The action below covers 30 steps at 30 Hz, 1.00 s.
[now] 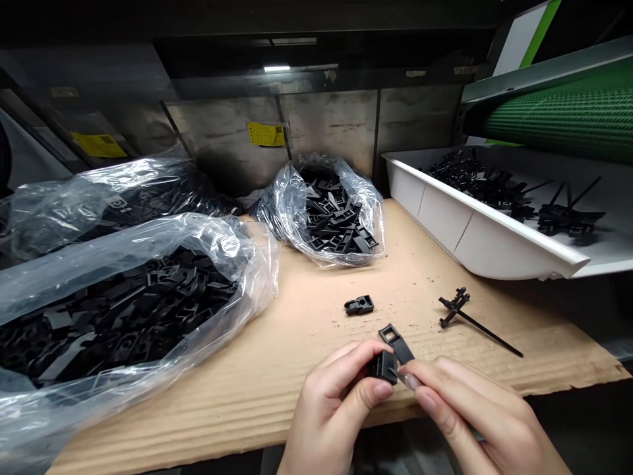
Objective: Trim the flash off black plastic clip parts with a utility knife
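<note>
My left hand (341,402) pinches a small black plastic block (384,367) between thumb and fingers, above the front of the cardboard. My right hand (475,409) is closed, its fingertips at the block's right side. A small pointed greyish sliver shows at those fingertips; I cannot make out what it is. Just beyond both hands is a flat black plastic clip (395,342) with a square window, its near end hidden by the fingers. Farther back a short black plastic piece (359,305) lies on the cardboard. To the right rests a branched black sprue (455,307) with a long stem.
Clear plastic bags of black parts stand at the left (257,264) and back middle (378,224). At the right, a white tray (445,231) holds black sprues under a green conveyor belt (564,105). The cardboard sheet (237,402) ends just before me.
</note>
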{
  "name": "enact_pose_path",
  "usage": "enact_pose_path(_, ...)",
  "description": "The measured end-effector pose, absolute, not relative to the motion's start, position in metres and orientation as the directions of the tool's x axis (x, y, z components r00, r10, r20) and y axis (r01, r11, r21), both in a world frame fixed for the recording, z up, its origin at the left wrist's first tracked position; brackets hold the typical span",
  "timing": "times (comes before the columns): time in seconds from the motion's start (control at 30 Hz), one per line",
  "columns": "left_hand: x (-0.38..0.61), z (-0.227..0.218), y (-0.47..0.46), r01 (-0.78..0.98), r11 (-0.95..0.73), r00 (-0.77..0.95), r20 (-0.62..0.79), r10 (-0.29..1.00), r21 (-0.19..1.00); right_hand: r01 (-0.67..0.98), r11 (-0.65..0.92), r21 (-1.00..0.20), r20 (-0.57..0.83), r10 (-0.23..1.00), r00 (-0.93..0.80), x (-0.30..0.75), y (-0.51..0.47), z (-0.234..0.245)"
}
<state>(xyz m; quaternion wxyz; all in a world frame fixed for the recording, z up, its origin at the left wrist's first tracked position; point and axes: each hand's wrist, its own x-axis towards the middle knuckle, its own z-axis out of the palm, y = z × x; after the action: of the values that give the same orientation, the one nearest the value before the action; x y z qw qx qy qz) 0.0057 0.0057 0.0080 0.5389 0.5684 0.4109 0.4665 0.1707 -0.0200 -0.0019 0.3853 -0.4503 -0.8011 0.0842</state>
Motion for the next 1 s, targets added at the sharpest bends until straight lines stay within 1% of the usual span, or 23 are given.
enact_pose_path(0.07, 0.006, 0.009, 0.005, -0.040, -0.106, 0.208, 0.113, 0.972, 0.993, 0.660, 0.580, -0.478, 0.543, 0.785, -0.298, 0.173, -0.017, -0.004)
enact_pose_path(0.1, 0.006, 0.010, 0.005, -0.046, -0.109, 0.206, 0.116, 0.972, 0.993, 0.682, 0.573, -0.455, 0.556, 0.781, -0.285, 0.175, -0.015, -0.006)
enact_pose_path(0.2, 0.004, 0.008, 0.004, -0.041, -0.119, 0.218, 0.125, 0.968, 0.992, 0.795, 0.508, -0.331, 0.634, 0.744, -0.211, 0.186, -0.008, -0.011)
enact_pose_path(0.23, 0.004, 0.008, 0.003, -0.030, -0.128, 0.226, 0.131, 0.965, 0.991, 0.819, 0.482, -0.311, 0.649, 0.737, -0.187, 0.191, -0.006, -0.012)
enact_pose_path(0.27, 0.003, 0.008, 0.003, -0.019, -0.142, 0.227, 0.143, 0.963, 0.990, 0.825, 0.467, -0.318, 0.647, 0.743, -0.171, 0.194, -0.006, -0.012)
enact_pose_path(0.3, 0.003, 0.007, 0.003, -0.012, -0.156, 0.219, 0.155, 0.963, 0.988, 0.811, 0.466, -0.354, 0.629, 0.760, -0.163, 0.196, -0.007, -0.010)
enact_pose_path(0.43, 0.004, 0.007, 0.003, 0.000, -0.205, 0.193, 0.202, 0.960, 0.979, 0.689, 0.420, -0.591, 0.469, 0.874, -0.130, 0.191, -0.016, 0.001)
enact_pose_path(0.5, 0.005, 0.006, 0.003, 0.031, -0.232, 0.198, 0.222, 0.955, 0.972, 0.640, 0.388, -0.663, 0.409, 0.904, -0.124, 0.183, -0.018, 0.006)
enact_pose_path(0.6, 0.004, 0.004, 0.003, 0.079, -0.256, 0.200, 0.236, 0.951, 0.964, 0.606, 0.364, -0.707, 0.356, 0.924, -0.139, 0.172, -0.017, 0.007)
enact_pose_path(0.77, 0.004, 0.002, 0.001, 0.094, -0.276, 0.182, 0.257, 0.949, 0.956, 0.595, 0.346, -0.726, 0.303, 0.937, -0.175, 0.164, -0.010, 0.004)
enact_pose_path(0.9, 0.005, 0.002, -0.001, 0.096, -0.269, 0.168, 0.250, 0.953, 0.958, 0.573, 0.330, -0.750, 0.261, 0.944, -0.201, 0.162, -0.009, 0.004)
enact_pose_path(1.0, 0.007, 0.000, 0.000, 0.140, -0.246, 0.140, 0.227, 0.964, 0.959, 0.562, 0.331, -0.758, 0.237, 0.943, -0.234, 0.160, -0.016, 0.004)
